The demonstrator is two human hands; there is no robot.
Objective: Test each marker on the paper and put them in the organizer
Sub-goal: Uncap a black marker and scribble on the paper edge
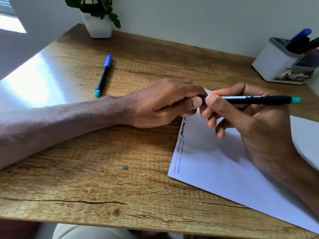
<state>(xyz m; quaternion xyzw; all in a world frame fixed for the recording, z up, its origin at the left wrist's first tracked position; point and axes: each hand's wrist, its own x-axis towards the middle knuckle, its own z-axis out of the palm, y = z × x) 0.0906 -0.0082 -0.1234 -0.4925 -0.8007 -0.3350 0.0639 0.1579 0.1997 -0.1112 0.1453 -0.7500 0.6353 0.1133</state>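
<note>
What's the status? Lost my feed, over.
Left hand and right hand both grip one black marker over the paper. Blue-capped marker waits on desk. Organizer path clear.

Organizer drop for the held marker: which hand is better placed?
Right. The right hand already grips the marker barrel, nearer the organizer; the left hand holds only its cap end, farther away.
</note>
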